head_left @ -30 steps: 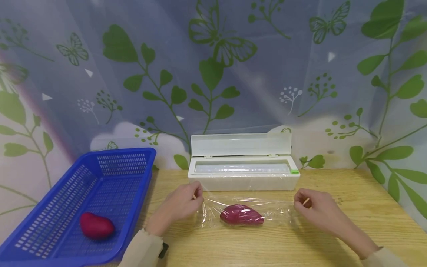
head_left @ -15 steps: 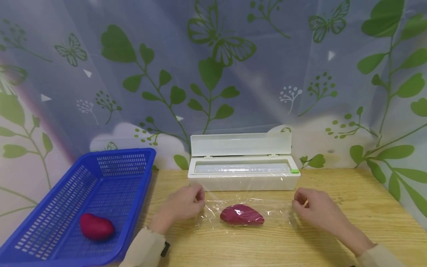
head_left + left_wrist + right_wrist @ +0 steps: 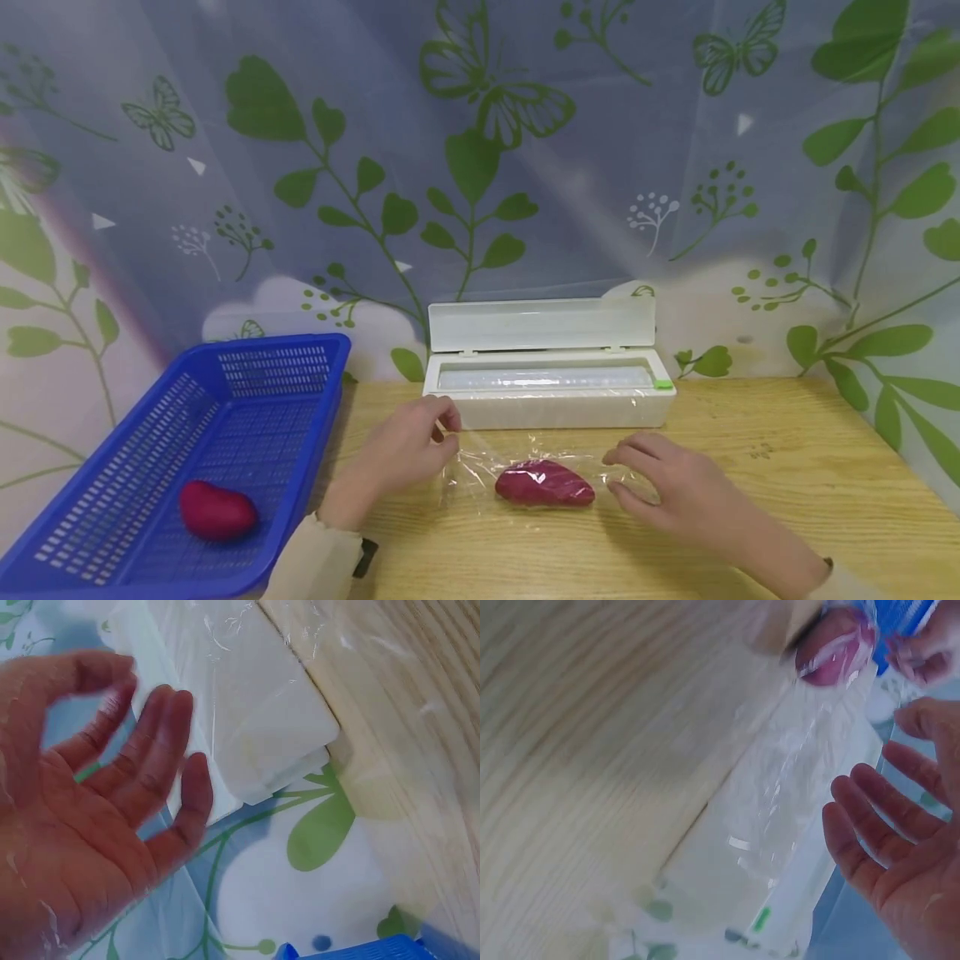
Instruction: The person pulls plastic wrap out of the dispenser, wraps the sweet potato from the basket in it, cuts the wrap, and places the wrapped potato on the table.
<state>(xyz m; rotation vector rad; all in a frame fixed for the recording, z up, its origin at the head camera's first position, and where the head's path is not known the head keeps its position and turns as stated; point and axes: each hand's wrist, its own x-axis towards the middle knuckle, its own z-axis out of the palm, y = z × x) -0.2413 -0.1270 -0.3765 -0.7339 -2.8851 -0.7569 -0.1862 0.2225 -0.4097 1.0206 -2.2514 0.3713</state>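
A purple-red sweet potato (image 3: 544, 483) lies on the table under clear cling film (image 3: 474, 473), which spreads out to both sides of it. My left hand (image 3: 401, 446) is at the film's left end, its index finger and thumb apart in the head view; in the left wrist view the fingers (image 3: 171, 724) are loosely bent. On the other side, my right hand (image 3: 678, 492) has its fingers spread close to the film's right end, nearest the sweet potato's tip. The right wrist view shows that palm with relaxed fingers (image 3: 900, 810) and the film-covered sweet potato (image 3: 836, 649) beyond.
Behind the film stands a white cling film dispenser (image 3: 551, 412), lid (image 3: 542, 326) raised, a roll (image 3: 543, 378) inside and a green slider (image 3: 663, 385) at its right end. At left, a blue basket (image 3: 296, 467) holds a smooth red fruit-like item (image 3: 217, 510). A patterned curtain hangs behind.
My right hand has moved left toward the sweet potato and its fingers have spread. My left hand's index finger and thumb have parted. The sweet potato has stayed in place.
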